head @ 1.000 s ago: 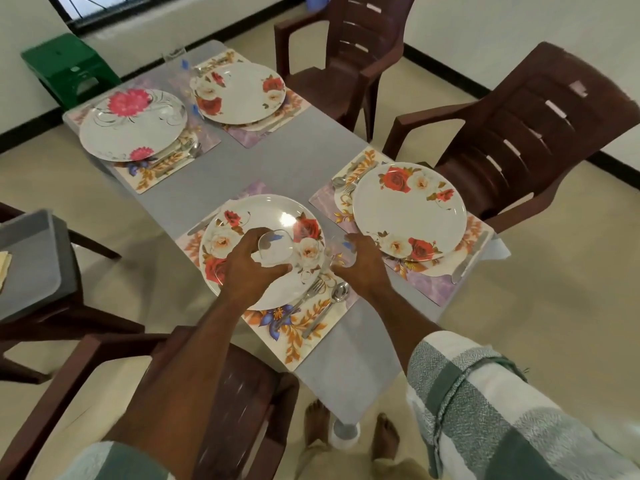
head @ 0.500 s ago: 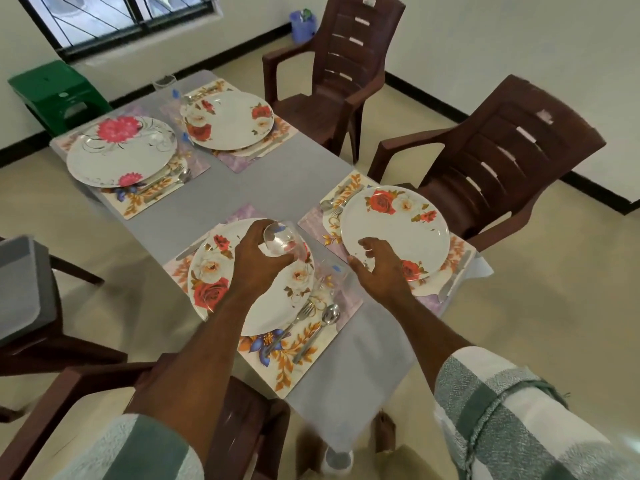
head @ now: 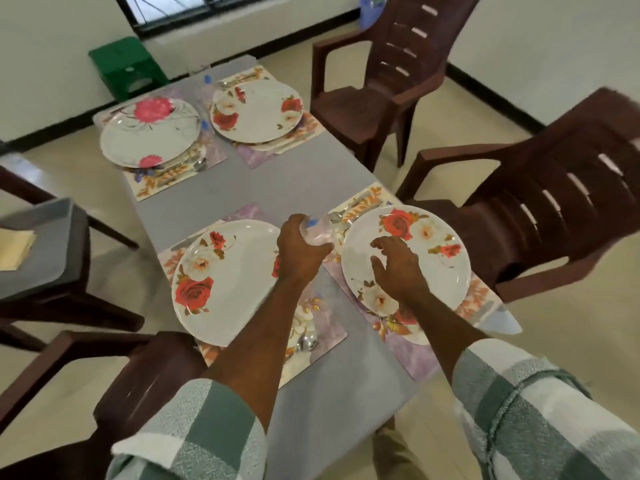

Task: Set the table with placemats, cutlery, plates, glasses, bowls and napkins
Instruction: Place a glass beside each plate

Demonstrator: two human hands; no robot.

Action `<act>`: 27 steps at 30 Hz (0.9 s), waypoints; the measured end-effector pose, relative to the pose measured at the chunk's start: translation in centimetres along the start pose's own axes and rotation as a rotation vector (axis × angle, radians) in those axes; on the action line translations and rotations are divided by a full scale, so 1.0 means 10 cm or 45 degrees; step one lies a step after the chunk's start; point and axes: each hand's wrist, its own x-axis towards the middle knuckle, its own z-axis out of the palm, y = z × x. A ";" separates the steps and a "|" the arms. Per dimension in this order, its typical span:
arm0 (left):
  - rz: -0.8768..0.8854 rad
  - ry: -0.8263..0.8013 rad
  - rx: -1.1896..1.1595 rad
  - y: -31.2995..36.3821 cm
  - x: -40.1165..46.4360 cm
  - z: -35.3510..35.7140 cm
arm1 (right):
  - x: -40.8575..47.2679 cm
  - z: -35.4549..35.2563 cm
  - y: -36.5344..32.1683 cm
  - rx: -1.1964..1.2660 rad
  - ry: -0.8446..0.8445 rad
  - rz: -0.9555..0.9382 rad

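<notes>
Near left plate (head: 228, 282) on its placemat (head: 322, 327), spoon (head: 306, 342) beside it. Left hand (head: 299, 252): grip closed round a clear glass (head: 317, 230), held between the two near plates. Right hand (head: 398, 268): fingers spread, loose, over near right plate (head: 433, 244). Farther along the grey worktop (head: 277, 183): two more plated settings.

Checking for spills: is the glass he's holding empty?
Looks empty: the glass, gripped in the left hand, shows no liquid.

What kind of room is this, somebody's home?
Probably a plain dining room in a home: a grey table laid with four flowered plates on placemats, brown plastic armchairs drawn around it, and a barred window in a bare wall.
</notes>
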 end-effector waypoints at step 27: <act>-0.349 0.210 0.327 0.15 0.35 0.82 | 0.76 -0.28 0.71 -0.046 -0.358 -0.141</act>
